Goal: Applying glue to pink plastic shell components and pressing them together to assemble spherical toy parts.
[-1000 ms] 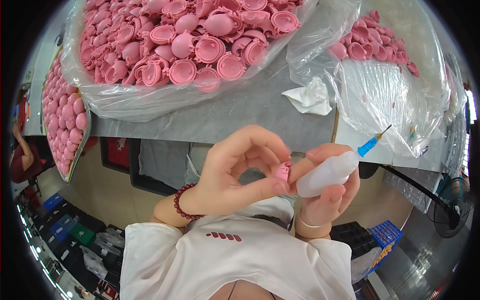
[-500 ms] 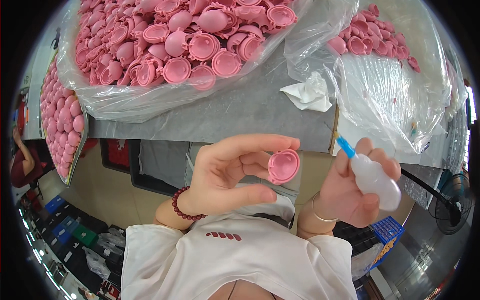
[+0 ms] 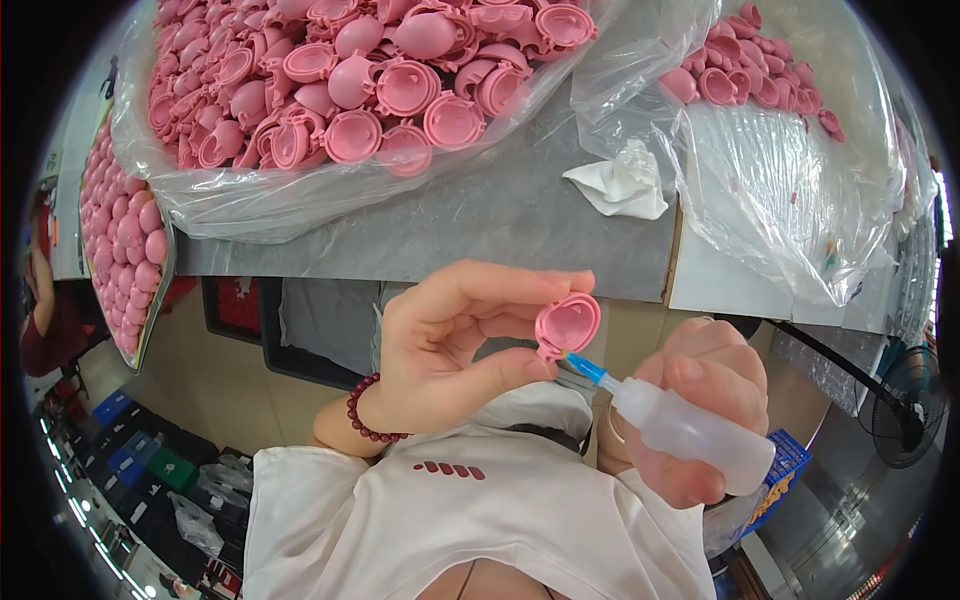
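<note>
My left hand [image 3: 465, 345] pinches a small pink plastic shell [image 3: 569, 324] between thumb and fingers, its hollow side facing up toward me. In my right hand [image 3: 715, 390] is a translucent white squeeze bottle [image 3: 700, 432] with a blue needle tip [image 3: 587, 369]. The bottle lies tilted, pointing left. Its tip meets the lower rim of the shell, near the small tab there; whether it touches or just overlaps I cannot tell. Both hands are in front of my body, just short of the table edge.
A big heap of pink shells [image 3: 350, 137] sits in clear plastic on the grey table [image 3: 450, 220]. Farther right is a smaller pink pile [image 3: 745, 70] on plastic sheeting. A crumpled white tissue [image 3: 622, 182] lies between. At left stands a tray of pink domes [image 3: 128, 240]; at right, a black fan [image 3: 900, 410].
My right hand has turned the bottle over and lowered it leftward, so its blue tip went from pointing up and away to the shell's rim. My left hand barely moved.
</note>
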A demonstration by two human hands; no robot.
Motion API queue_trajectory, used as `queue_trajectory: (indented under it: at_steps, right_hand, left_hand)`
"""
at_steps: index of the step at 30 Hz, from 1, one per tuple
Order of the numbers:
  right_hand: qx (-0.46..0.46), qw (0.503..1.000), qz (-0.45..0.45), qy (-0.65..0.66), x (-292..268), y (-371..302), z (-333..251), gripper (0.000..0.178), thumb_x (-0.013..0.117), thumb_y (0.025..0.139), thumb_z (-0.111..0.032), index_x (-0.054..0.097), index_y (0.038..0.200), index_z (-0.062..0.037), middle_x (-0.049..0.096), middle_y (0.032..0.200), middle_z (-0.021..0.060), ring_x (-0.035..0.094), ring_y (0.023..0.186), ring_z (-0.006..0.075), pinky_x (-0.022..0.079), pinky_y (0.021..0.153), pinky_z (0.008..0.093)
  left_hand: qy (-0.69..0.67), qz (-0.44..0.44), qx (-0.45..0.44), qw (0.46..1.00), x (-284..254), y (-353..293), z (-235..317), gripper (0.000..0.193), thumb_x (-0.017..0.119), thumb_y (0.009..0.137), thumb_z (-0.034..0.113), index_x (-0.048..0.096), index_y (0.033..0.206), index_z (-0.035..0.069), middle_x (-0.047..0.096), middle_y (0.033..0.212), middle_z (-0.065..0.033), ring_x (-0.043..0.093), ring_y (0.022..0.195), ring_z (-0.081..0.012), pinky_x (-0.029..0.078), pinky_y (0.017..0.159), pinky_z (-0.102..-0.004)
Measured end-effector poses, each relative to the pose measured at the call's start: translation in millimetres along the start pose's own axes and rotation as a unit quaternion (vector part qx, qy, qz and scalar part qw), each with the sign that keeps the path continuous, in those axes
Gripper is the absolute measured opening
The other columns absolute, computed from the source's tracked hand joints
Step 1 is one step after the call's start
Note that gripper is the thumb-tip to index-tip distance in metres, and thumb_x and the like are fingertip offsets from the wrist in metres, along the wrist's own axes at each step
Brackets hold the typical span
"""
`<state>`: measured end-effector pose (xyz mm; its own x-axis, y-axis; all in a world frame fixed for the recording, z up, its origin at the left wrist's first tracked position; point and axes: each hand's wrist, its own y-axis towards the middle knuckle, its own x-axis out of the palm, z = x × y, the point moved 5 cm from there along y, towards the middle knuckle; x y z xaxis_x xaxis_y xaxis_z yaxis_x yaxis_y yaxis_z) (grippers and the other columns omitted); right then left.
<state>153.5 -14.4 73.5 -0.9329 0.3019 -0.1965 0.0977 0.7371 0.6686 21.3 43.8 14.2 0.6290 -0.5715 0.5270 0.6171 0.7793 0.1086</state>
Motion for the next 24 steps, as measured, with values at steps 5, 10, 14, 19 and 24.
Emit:
queue_trajectory:
  at_steps: [5,10,14,19,24]
  right_hand:
    - [-0.010,0.999,0.032,0.001,-2,1,-1,0.062,0.039,0.079,-0.052,0.053,0.093,0.0068,0.039,0.061,0.0032,0.035,0.049,0.0109,0.019,0.039,0.0242]
    - [-0.028,0.998,0.047,-0.006,-1,1,2,0.062,0.039,0.080,-0.051,0.053,0.094,0.0071,0.039,0.061,0.0034,0.035,0.049,0.0108,0.019,0.039,0.0241]
    - [-0.024,0.998,0.057,-0.006,-1,1,3,0.062,0.039,0.080,-0.050,0.053,0.093,0.0093,0.040,0.061,0.0044,0.034,0.048,0.0101,0.018,0.038,0.0236]
    - [-0.029,0.995,0.090,-0.024,-1,0,4,0.061,0.039,0.081,-0.047,0.052,0.092,0.0116,0.040,0.061,0.0058,0.033,0.047,0.0094,0.018,0.038,0.0233]
    - [0.014,0.993,0.081,-0.090,-11,0,3,0.059,0.038,0.081,-0.045,0.052,0.088,0.0121,0.039,0.059,0.0059,0.033,0.046,0.0101,0.018,0.038,0.0233]
  left_hand:
    - [-0.008,0.001,-0.005,1.000,1,0,0,0.041,0.065,0.067,-0.001,0.043,0.100,-0.004,0.046,0.106,-0.0300,0.052,0.097,-0.0245,0.044,0.080,-0.0306]
    - [-0.010,-0.003,-0.013,1.000,0,-1,0,0.041,0.065,0.066,-0.002,0.043,0.100,-0.004,0.046,0.106,-0.0296,0.052,0.097,-0.0250,0.045,0.080,-0.0314]
    - [0.001,0.004,-0.011,1.000,0,-1,0,0.040,0.066,0.066,-0.002,0.044,0.100,-0.003,0.047,0.105,-0.0298,0.053,0.095,-0.0251,0.045,0.079,-0.0318]
    - [0.005,0.004,-0.017,1.000,-1,-1,1,0.040,0.066,0.065,-0.003,0.045,0.099,-0.003,0.047,0.105,-0.0301,0.054,0.093,-0.0258,0.045,0.079,-0.0323]
    - [0.011,0.006,-0.011,1.000,-1,1,2,0.040,0.065,0.064,-0.005,0.044,0.098,-0.004,0.047,0.105,-0.0305,0.054,0.094,-0.0257,0.044,0.080,-0.0320]
